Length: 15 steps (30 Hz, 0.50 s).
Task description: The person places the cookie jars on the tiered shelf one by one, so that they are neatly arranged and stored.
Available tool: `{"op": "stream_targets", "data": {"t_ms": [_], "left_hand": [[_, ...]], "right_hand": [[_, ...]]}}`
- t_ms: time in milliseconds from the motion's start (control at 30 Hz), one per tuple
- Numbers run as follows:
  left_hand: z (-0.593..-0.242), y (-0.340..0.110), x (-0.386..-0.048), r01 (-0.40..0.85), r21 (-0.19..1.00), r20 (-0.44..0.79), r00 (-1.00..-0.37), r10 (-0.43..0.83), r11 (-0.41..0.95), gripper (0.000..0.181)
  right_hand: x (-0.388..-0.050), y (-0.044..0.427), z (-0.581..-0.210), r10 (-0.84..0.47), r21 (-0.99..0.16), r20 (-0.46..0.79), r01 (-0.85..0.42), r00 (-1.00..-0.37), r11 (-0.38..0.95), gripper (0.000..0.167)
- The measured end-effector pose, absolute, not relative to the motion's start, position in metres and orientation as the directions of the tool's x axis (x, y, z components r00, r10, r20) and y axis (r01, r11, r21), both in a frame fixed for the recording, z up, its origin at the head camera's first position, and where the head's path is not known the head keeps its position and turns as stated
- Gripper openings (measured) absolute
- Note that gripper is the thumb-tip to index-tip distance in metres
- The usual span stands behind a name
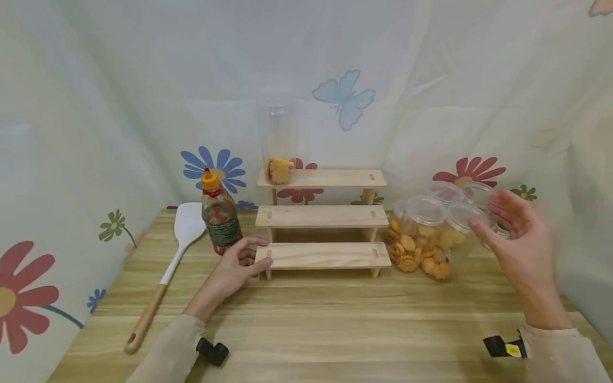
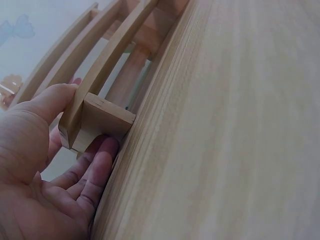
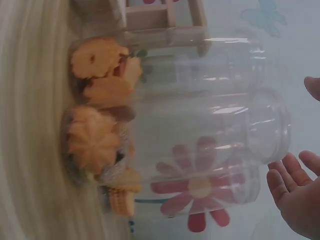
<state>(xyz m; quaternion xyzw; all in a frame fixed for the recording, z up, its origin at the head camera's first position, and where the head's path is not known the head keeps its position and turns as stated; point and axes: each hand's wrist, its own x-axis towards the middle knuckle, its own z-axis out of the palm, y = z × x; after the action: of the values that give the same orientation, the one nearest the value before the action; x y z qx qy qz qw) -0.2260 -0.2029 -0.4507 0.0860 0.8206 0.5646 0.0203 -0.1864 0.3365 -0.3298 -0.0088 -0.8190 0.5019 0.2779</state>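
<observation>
A three-tier wooden shelf point(image 1: 323, 255) stands in the middle of the table. My left hand point(image 1: 238, 264) holds the left end of its lowest tier; in the left wrist view the thumb of that hand point(image 2: 45, 165) lies on the board point(image 2: 107, 62) and the fingers are curled by the leg. One clear jar with cookies point(image 1: 279, 171) stands at the left of the top tier. My right hand point(image 1: 524, 247), fingers apart and holding nothing, is raised beside a group of clear cookie jars point(image 1: 425, 211). In the right wrist view the hand point(image 3: 302, 200) is near the jar lids point(image 3: 272, 125).
Left of the shelf stands a sauce bottle point(image 1: 221, 218) with an orange cap. A white spatula point(image 1: 189, 223) with a wooden handle lies at the table's left side. Behind the table point(image 1: 325, 330) hangs a curtain point(image 1: 215, 64) printed with flowers and a butterfly.
</observation>
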Motion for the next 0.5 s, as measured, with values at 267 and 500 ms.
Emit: {"op": "stream_targets", "data": {"t_ms": [267, 500], "left_hand": [[-0.451, -0.202, -0.227, 0.119, 0.933, 0.067, -0.985, 0.16, 0.34, 0.048], [-0.451, -0.202, -0.226, 0.117, 0.931, 0.065, -0.985, 0.159, 0.345, 0.049]], "right_hand": [[-0.195, 0.343, -0.35, 0.219, -0.828, 0.392, -0.239, -0.894, 0.507, 0.075], [-0.201, 0.346, -0.366, 0.172, -0.82, 0.379, -0.244, -0.909, 0.518, 0.08]]}}
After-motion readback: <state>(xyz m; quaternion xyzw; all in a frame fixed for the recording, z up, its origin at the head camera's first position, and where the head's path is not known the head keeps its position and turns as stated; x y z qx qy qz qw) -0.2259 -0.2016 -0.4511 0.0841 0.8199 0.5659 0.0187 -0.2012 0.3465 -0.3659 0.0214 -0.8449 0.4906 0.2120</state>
